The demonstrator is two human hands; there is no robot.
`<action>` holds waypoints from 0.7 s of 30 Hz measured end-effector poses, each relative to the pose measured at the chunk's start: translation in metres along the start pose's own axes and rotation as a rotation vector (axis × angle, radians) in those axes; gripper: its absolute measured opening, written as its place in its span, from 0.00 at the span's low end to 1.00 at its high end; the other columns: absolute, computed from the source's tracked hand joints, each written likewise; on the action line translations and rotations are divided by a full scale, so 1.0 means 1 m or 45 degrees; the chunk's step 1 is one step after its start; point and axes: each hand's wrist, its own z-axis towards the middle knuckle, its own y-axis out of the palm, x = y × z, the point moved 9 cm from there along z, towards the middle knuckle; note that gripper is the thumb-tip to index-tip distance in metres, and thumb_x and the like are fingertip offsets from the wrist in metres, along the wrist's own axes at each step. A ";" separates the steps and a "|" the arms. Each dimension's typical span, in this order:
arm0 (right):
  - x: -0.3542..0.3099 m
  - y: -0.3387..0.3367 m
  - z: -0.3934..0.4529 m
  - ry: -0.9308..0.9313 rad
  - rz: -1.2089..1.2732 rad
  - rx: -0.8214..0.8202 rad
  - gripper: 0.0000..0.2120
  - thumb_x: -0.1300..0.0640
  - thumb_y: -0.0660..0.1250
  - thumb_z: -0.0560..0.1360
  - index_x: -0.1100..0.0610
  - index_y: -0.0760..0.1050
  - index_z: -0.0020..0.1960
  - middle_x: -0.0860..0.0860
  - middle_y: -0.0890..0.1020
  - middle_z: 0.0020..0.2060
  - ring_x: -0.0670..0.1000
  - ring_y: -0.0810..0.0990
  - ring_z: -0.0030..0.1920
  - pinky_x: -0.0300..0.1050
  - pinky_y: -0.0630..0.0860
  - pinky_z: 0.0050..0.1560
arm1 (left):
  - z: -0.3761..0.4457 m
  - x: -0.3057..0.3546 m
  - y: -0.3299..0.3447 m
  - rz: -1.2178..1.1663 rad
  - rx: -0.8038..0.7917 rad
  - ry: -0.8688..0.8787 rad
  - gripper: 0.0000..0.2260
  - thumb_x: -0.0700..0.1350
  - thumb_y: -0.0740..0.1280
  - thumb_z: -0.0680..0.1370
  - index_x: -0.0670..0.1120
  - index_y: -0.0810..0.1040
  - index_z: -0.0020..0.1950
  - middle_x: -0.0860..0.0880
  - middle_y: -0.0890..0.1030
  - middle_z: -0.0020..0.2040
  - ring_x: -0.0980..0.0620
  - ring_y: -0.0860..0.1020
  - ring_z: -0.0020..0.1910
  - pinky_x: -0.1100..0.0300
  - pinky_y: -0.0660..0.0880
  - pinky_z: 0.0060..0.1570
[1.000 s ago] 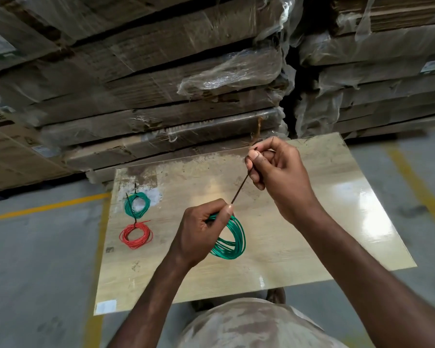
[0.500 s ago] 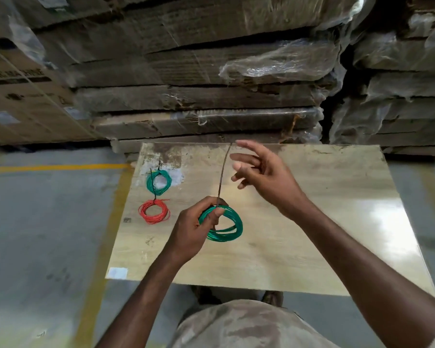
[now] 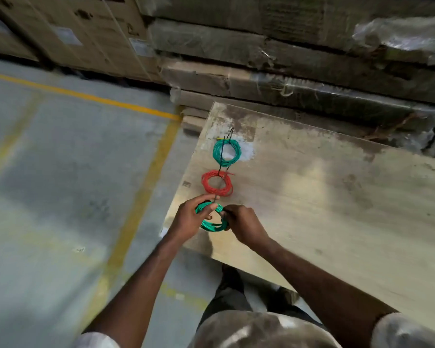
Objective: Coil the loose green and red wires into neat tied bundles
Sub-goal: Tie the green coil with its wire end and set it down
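Left hand (image 3: pixel 189 219) fingers curl round coiled green wire bundle (image 3: pixel 211 223); right hand (image 3: pixel 244 226) pinches its opposite rim. Beyond fingertips, on pale wooden board (image 3: pixel 324 197): tied red wire coil (image 3: pixel 217 184), then second green coil (image 3: pixel 226 152).

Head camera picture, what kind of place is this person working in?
Probably a warehouse or stockroom. Flat cardboard cartons, some wrapped in plastic film, are stacked high behind the board that serves as a worktop, and yellow lines are painted on the bare concrete floor.
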 end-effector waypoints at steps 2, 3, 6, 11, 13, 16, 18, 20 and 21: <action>0.007 0.019 0.027 0.055 -0.022 0.027 0.15 0.61 0.66 0.84 0.57 0.80 0.40 0.55 0.86 0.35 0.54 0.81 0.35 0.48 0.73 0.39 | 0.022 -0.030 -0.010 0.057 -0.025 -0.008 0.13 0.45 0.72 0.85 0.52 0.84 0.70 0.58 0.87 0.61 0.57 0.86 0.57 0.54 0.84 0.59; 0.013 0.028 0.038 0.093 -0.041 0.027 0.15 0.61 0.65 0.84 0.56 0.79 0.39 0.56 0.86 0.36 0.55 0.81 0.36 0.48 0.73 0.39 | 0.031 -0.046 -0.013 0.113 -0.038 -0.014 0.14 0.44 0.71 0.85 0.51 0.83 0.71 0.57 0.86 0.63 0.58 0.84 0.61 0.55 0.82 0.64; 0.031 0.050 0.056 0.189 -0.093 -0.017 0.11 0.63 0.64 0.82 0.60 0.83 0.44 0.58 0.87 0.40 0.57 0.84 0.40 0.49 0.75 0.42 | 0.040 -0.081 -0.014 0.217 -0.082 -0.064 0.16 0.42 0.71 0.84 0.51 0.82 0.72 0.53 0.85 0.66 0.56 0.82 0.65 0.56 0.78 0.69; 0.057 0.068 0.062 0.311 -0.143 -0.017 0.09 0.66 0.64 0.79 0.64 0.83 0.46 0.61 0.86 0.41 0.61 0.83 0.42 0.44 0.66 0.39 | 0.039 -0.098 -0.010 0.350 -0.032 -0.070 0.16 0.42 0.71 0.84 0.46 0.82 0.72 0.48 0.85 0.67 0.50 0.82 0.66 0.64 0.74 0.64; 0.059 0.070 0.063 0.322 -0.153 -0.004 0.08 0.66 0.65 0.79 0.64 0.82 0.46 0.62 0.86 0.42 0.59 0.79 0.40 0.40 0.61 0.37 | 0.039 -0.095 -0.010 0.403 0.029 -0.027 0.16 0.41 0.72 0.83 0.45 0.83 0.71 0.47 0.85 0.67 0.49 0.82 0.64 0.64 0.73 0.63; 0.058 0.069 0.066 0.322 -0.180 0.003 0.07 0.64 0.65 0.81 0.63 0.82 0.48 0.61 0.86 0.43 0.59 0.82 0.43 0.41 0.63 0.38 | 0.039 -0.091 -0.011 0.419 0.051 -0.035 0.16 0.40 0.72 0.83 0.45 0.82 0.71 0.47 0.85 0.68 0.49 0.82 0.65 0.64 0.73 0.63; 0.060 0.069 0.066 0.333 -0.178 0.005 0.07 0.63 0.65 0.81 0.62 0.82 0.48 0.59 0.86 0.43 0.60 0.83 0.44 0.41 0.66 0.39 | 0.040 -0.092 -0.011 0.426 0.030 -0.044 0.17 0.40 0.72 0.83 0.45 0.81 0.72 0.47 0.84 0.69 0.49 0.81 0.66 0.64 0.74 0.64; 0.060 0.071 0.065 0.329 -0.173 0.000 0.07 0.62 0.66 0.82 0.61 0.81 0.48 0.57 0.85 0.42 0.59 0.83 0.44 0.41 0.66 0.39 | 0.040 -0.093 -0.011 0.443 0.008 -0.042 0.18 0.41 0.73 0.83 0.46 0.81 0.73 0.48 0.84 0.70 0.49 0.81 0.67 0.64 0.74 0.64; 0.061 0.071 0.064 0.315 -0.162 0.004 0.07 0.60 0.66 0.83 0.60 0.81 0.48 0.56 0.84 0.41 0.58 0.83 0.43 0.41 0.66 0.39 | 0.042 -0.093 -0.012 0.439 0.004 -0.028 0.19 0.41 0.73 0.83 0.47 0.80 0.74 0.48 0.83 0.70 0.49 0.81 0.68 0.64 0.74 0.65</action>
